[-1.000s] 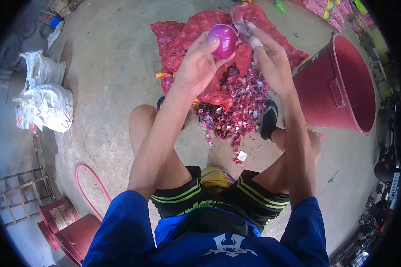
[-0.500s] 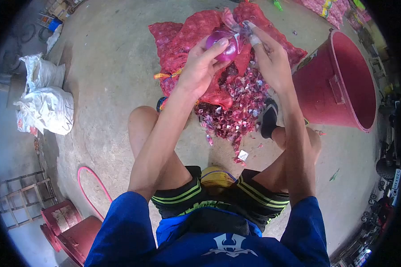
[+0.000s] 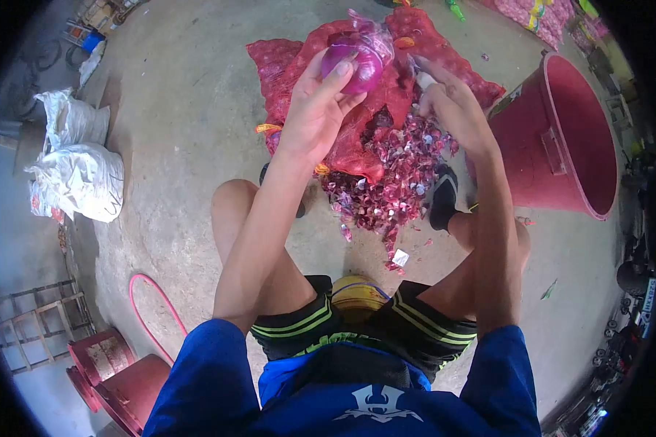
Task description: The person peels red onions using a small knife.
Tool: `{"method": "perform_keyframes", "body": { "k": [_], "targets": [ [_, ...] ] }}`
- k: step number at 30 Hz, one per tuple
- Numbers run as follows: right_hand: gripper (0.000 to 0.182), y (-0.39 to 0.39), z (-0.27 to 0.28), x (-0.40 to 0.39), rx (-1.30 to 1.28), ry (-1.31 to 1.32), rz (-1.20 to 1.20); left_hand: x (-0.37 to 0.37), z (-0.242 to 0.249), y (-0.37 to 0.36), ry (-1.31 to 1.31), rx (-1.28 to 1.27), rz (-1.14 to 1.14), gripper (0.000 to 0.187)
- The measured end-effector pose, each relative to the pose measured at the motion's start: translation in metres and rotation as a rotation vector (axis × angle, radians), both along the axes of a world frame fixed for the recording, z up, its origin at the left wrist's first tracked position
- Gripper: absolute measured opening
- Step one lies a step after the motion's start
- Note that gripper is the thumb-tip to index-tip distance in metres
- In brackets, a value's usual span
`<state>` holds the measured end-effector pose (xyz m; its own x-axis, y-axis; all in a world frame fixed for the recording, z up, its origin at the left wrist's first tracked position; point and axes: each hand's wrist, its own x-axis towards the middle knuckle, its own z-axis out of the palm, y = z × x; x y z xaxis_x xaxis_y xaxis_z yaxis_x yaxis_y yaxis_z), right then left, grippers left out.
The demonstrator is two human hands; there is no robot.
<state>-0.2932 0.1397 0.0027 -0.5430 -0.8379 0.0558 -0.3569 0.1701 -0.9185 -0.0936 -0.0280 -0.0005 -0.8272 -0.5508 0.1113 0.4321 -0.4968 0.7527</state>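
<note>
A glossy purple-red onion (image 3: 353,67) rests in my left hand (image 3: 315,116), with the thumb across its near side and the fingers behind it. Loose papery skin (image 3: 375,33) stands up at its far end. To the right, apart from the onion, my right hand (image 3: 455,105) is closed with its fingers curled. White tape (image 3: 425,81) wraps one of its fingers, and I cannot tell what small greyish thing shows at the fingertips. Below both hands lies a heap of onion skins (image 3: 393,175), beside red mesh sacks (image 3: 328,44) full of onions.
A large dark-pink tub (image 3: 521,156) tilts on the right. White sacks (image 3: 84,182) stand at the left, and a pink hose (image 3: 155,295) curves above pink buckets (image 3: 127,386). My feet flank the skins on the concrete floor (image 3: 175,131).
My right hand has drawn away from the onion, down and to the right. The onion has turned and shifted slightly left in my left hand.
</note>
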Motion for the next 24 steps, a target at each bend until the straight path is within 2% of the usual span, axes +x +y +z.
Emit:
{"method": "perform_keyframes", "body": {
  "k": [2,4,10,12,16,19,21,24],
  "targets": [
    [0.058,0.005,0.015,0.018,-0.078,-0.063,0.024,-0.001,-0.002,0.001,0.006,-0.002,0.013,0.041],
    [0.061,0.009,0.035,0.032,-0.113,-0.259,0.158,-0.004,0.000,0.003,0.012,-0.008,0.023,0.040],
    [0.066,0.003,0.029,0.044,-0.179,-0.269,0.183,-0.006,0.004,0.013,0.014,0.020,-0.007,0.035],
    [0.067,0.001,0.021,0.044,-0.290,-0.160,0.225,-0.007,0.004,0.013,-0.012,-0.065,0.043,0.039],
    [0.064,-0.002,0.017,0.048,-0.341,-0.053,0.207,-0.009,0.005,0.012,-0.022,-0.078,0.055,0.042],
    [0.058,-0.004,0.017,0.048,-0.242,0.048,0.143,-0.010,0.006,0.014,-0.056,-0.078,0.104,0.045],
    [0.051,-0.010,0.010,0.048,-0.403,0.252,0.091,-0.011,0.005,0.013,-0.081,-0.083,0.137,0.048],
    [0.046,-0.012,0.010,0.051,-0.388,0.293,0.041,-0.013,0.004,0.009,-0.094,-0.080,0.124,0.050]
  ]
}}
